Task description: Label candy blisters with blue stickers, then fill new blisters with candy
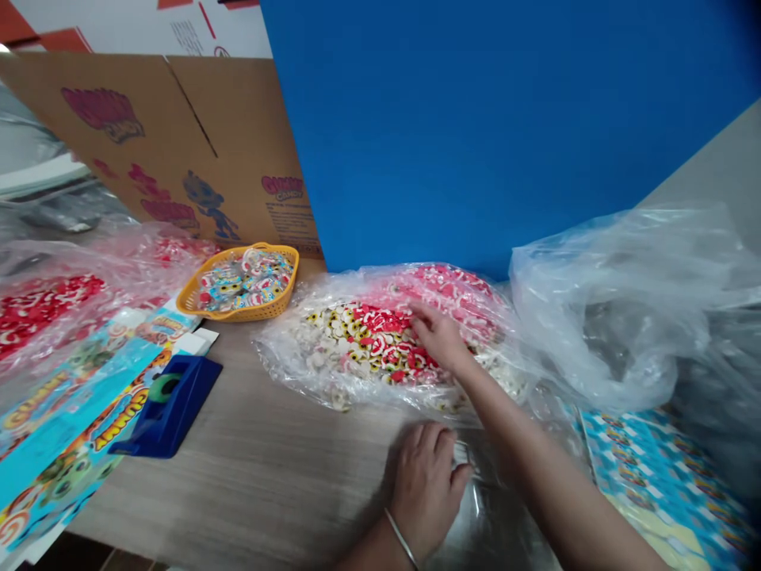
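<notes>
Nearby: plastic candy bag (357, 349), yellow basket (241, 284), tape dispenser (172, 404).

Beyond and left of the right hand (438, 337), a cardboard flap (238, 159) reads "GUMMY CANDY" in red; smaller print beneath it is too small to read; nearer and further left, printed blue card sheets (77, 412) show a tilted word starting "GUMM"; its ending is unclear.

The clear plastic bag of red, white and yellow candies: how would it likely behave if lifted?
The clear plastic bag will probably sag, since its loose pieces spread flat under the right hand. Its thin, crinkled film may slip in a grip. Lying low and wide, it seems unlikely to roll.
</notes>
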The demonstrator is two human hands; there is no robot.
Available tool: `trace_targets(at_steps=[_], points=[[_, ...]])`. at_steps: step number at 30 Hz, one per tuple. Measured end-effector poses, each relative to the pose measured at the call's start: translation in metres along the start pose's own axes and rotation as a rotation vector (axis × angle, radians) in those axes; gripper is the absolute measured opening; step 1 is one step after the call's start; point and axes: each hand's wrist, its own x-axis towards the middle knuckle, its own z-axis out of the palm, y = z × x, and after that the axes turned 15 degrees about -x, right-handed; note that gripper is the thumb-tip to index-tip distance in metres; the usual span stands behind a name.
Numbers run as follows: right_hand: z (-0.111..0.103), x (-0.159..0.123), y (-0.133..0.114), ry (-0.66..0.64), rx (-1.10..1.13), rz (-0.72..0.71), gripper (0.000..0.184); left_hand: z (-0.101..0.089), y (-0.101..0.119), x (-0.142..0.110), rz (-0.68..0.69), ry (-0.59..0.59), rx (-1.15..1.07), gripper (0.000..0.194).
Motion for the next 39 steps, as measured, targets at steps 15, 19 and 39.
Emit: trace_targets(at_steps=[15,19,39], points=[[0.01,-0.023,-0.026,-0.174,-0.736,-0.209,0.015,0.012,-0.001,-0.004,0.032,-0.087,0.071,0.005],[0.016,-0.019,-0.027,-0.2,-0.752,-0.171,0.017,-0.02,-0.001,-0.012,-0.065,-0.021,-0.149,0.016],[0.013,-0.063,-0.019,-0.198,0.416,0.056,0.008,-0.081,-0.009,0.061,-0.494,0.474,-1.44,0.032]])
